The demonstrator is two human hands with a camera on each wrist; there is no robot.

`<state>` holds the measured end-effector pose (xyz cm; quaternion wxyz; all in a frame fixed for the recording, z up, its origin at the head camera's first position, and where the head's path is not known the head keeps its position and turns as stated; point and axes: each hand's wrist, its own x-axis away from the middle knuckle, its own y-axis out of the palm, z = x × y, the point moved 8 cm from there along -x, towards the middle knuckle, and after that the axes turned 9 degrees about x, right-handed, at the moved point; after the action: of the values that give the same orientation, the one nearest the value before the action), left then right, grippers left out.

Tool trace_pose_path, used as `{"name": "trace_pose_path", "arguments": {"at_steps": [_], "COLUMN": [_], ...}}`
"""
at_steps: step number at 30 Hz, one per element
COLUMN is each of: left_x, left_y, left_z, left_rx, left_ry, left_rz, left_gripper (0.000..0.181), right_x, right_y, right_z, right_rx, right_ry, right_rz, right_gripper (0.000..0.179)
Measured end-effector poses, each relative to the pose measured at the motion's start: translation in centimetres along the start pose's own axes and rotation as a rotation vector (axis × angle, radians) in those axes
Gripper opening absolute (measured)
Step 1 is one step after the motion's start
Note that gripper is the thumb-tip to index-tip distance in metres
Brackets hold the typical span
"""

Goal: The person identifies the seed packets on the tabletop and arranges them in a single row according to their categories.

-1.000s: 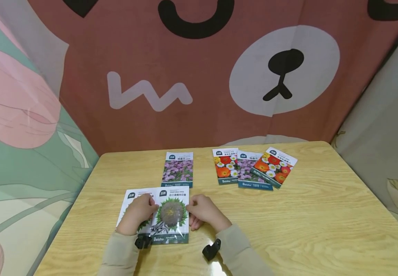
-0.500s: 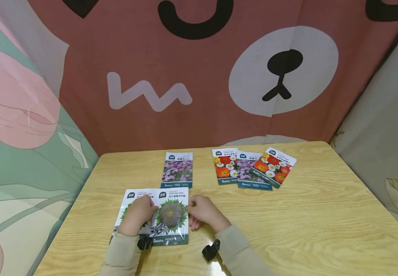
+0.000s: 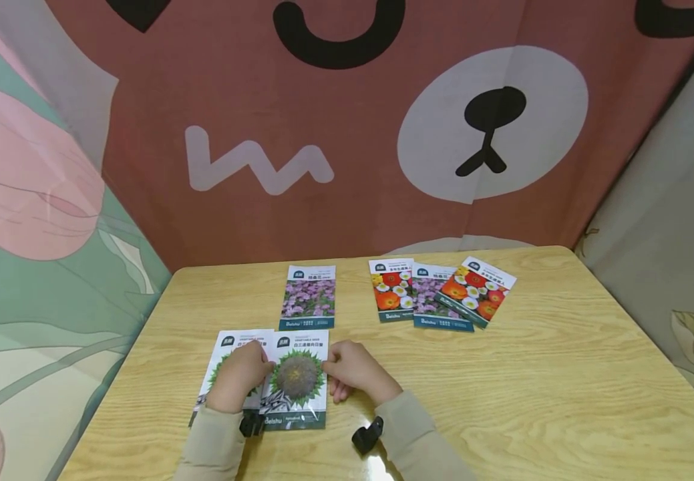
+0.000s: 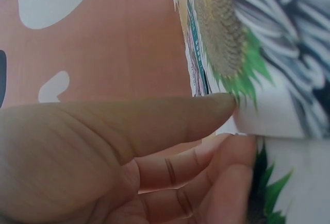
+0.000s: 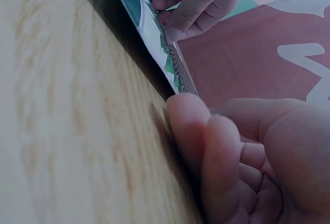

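A: What is the left hand (image 3: 238, 377) doing?

B: It's pinching the front sunflower packet (image 3: 295, 377) by its nine o'clock edge, thumb and fingers meeting there, while hanging over the second sunflower packet (image 3: 231, 342) and covering part of it.

A: And the right hand (image 3: 355, 367)?

B: It's grasping the front packet's three o'clock edge between thumb and fingertips, and its other fingers are curling in below.

A: Where exactly is that front packet lying?

B: Near the person, left of the middle of the table (image 3: 515, 401), its face turning upward. Its nine o'clock edge is overlapping the second packet. Along its three o'clock edge, the right wrist view is showing a dark shadow on the wood.

A: What is sitting beyond it?

B: At its twelve o'clock, a purple-flower packet (image 3: 308, 297) is lying just beside its top; whether the two are touching isn't showing clearly. Toward two o'clock, a group is resting near the far edge: a poppy packet (image 3: 392, 290), another purple packet (image 3: 433, 294), and a tilted poppy packet (image 3: 479, 290) overlapping that purple one.

A: And behind the table?

B: A reddish-brown printed curtain (image 3: 353, 220) is hanging at twelve o'clock.
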<state>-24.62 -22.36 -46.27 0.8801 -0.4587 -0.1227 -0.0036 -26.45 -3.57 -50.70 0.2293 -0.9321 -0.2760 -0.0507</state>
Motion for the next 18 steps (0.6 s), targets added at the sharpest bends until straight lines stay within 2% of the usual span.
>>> {"name": "trace_pose_path", "arguments": {"at_steps": [9, 18], "left_x": [0.01, 0.27], "left_y": [0.00, -0.41], "left_z": [-0.12, 0.35], "left_rx": [0.024, 0.063], "left_ry": [-0.003, 0.033], "left_rz": [-0.003, 0.011], "left_gripper": [0.022, 0.021], "right_x": [-0.07, -0.05], "right_y": [0.01, -0.03], "right_z": [0.11, 0.16], "right_rx": [0.002, -0.031], "right_ry": [-0.010, 0.003], "right_rz": [0.006, -0.001], "right_gripper": [0.025, 0.026]}}
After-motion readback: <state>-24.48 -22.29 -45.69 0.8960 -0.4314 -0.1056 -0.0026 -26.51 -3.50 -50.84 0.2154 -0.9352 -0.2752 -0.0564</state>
